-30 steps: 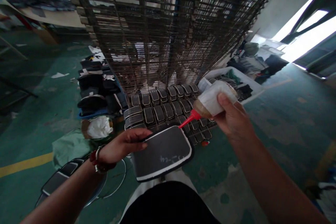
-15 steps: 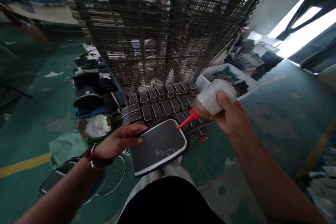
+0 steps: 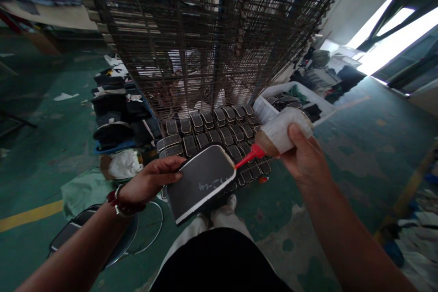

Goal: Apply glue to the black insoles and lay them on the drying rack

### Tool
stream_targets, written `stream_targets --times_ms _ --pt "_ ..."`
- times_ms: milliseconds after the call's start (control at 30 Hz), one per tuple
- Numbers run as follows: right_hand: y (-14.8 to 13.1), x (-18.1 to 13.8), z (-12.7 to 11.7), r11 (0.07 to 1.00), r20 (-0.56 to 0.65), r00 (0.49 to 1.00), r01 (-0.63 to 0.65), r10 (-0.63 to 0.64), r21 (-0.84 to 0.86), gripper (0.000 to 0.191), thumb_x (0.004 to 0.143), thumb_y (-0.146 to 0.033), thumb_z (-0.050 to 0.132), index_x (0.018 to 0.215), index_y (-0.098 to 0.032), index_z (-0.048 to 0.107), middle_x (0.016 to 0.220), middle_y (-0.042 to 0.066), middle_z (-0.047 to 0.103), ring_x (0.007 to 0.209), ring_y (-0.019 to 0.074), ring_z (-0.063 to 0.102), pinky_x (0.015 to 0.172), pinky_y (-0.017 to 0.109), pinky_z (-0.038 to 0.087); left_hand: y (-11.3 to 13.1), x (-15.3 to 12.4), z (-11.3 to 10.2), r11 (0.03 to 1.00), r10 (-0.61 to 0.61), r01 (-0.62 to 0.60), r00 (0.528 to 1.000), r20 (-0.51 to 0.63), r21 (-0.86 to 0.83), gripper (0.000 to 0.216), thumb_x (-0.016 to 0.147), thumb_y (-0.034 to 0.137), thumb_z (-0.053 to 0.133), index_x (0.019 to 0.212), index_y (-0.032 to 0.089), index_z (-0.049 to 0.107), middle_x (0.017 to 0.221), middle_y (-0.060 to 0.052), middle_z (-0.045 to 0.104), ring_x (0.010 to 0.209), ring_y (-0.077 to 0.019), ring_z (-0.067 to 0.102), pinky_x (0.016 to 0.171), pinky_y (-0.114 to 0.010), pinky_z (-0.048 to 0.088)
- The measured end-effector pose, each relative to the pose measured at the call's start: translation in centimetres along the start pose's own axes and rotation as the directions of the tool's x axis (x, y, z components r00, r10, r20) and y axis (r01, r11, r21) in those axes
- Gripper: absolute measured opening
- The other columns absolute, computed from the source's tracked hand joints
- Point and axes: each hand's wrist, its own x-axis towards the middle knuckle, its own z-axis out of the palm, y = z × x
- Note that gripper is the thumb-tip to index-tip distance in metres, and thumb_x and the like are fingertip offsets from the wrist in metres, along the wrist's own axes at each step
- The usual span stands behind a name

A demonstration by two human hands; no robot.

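Note:
My left hand pinches the left edge of a dark grey panel with rounded corners, a white border and faint chalk-like marks. The panel is held tilted in front of my body. In my right hand is a squeeze bottle wrapped in whitish material, its lower part brownish. Its red nozzle points down to the left, and the tip meets the panel's right border. Along the upper right border, behind the tip, the white looks yellowish and wet.
A tall wire rack stands ahead, with rows of similar small panels on its lowest level. To the right sits a white bin. Stacked black pieces, an open bag and a round stool are at left.
The nozzle tip has moved down along the panel's right border, towards the lower right corner. My left hand and the panel have shifted slightly left and turned a little.

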Motion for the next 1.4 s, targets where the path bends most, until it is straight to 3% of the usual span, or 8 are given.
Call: stream_targets --times_ms 200,500,1067,1167,1333,1400 --pt "1.1 0.1 0.0 0.999 -0.057 0.998 -0.032 0.034 0.039 0.040 0.073 -0.057 0.091 0.089 -0.024 0.073 0.072 -0.001 0.067 0.063 0.0185 0.065 0.050 0.029 0.060 -0.5 0.1 0.5 0.991 -0.015 0.008 0.998 -0.053 -0.135 0.022 0.073 0.018 0.091 0.094 0.019 0.083 0.093 -0.009 0.083 0.076 -0.0190 0.076 0.072 -0.024 0.061" --pt "2.4 0.6 0.6 0.995 -0.165 0.986 0.013 0.003 0.095 0.041 0.074 -0.053 0.091 0.092 -0.021 0.073 0.083 0.001 0.071 0.067 0.0184 0.066 0.042 0.024 0.047 -1.7 0.4 0.9 0.971 -0.036 0.025 0.998 -0.043 -0.236 0.026 0.073 0.014 0.092 0.096 0.018 0.081 0.091 -0.008 0.084 0.074 -0.0190 0.078 0.071 -0.026 0.063" --pt "4.2 -2.1 1.2 0.996 -0.098 0.993 -0.052 0.058 0.066 0.034 0.079 -0.051 0.087 0.088 -0.021 0.073 0.075 -0.001 0.067 0.062 0.0150 0.063 0.046 0.023 0.053 -1.8 1.5 1.2 0.941 -0.092 0.063 0.993 -0.071 -0.332 0.028 0.071 0.013 0.092 0.094 0.014 0.076 0.087 -0.008 0.082 0.072 -0.0208 0.078 0.068 -0.028 0.064" --pt "4.4 -2.7 1.4 0.996 -0.086 0.994 -0.059 0.064 0.066 0.032 0.079 -0.050 0.088 0.088 -0.023 0.074 0.077 -0.001 0.068 0.067 0.0156 0.067 0.052 0.024 0.057 -1.8 1.7 1.3 0.929 -0.116 0.073 0.988 -0.098 -0.364 0.028 0.070 0.011 0.090 0.093 0.014 0.075 0.085 -0.007 0.081 0.071 -0.0207 0.078 0.068 -0.030 0.064" --pt "4.7 -3.8 1.7 0.998 -0.052 0.997 -0.049 0.051 0.036 0.029 0.080 -0.049 0.088 0.091 -0.025 0.077 0.080 -0.002 0.071 0.075 0.0155 0.070 0.076 0.030 0.064 -1.7 1.9 1.7 0.915 -0.158 0.078 0.972 -0.175 -0.396 0.025 0.070 0.003 0.085 0.089 0.013 0.072 0.081 -0.006 0.079 0.065 -0.0188 0.076 0.063 -0.028 0.064" --pt "4.9 -4.2 1.7 0.998 -0.035 0.998 -0.051 0.053 0.034 0.029 0.081 -0.049 0.087 0.092 -0.025 0.077 0.081 -0.001 0.072 0.074 0.0160 0.070 0.077 0.031 0.064 -1.6 2.1 1.7 0.910 -0.172 0.086 0.968 -0.181 -0.405 0.022 0.071 0.003 0.083 0.088 0.012 0.072 0.079 -0.007 0.078 0.064 -0.0193 0.075 0.061 -0.029 0.065"
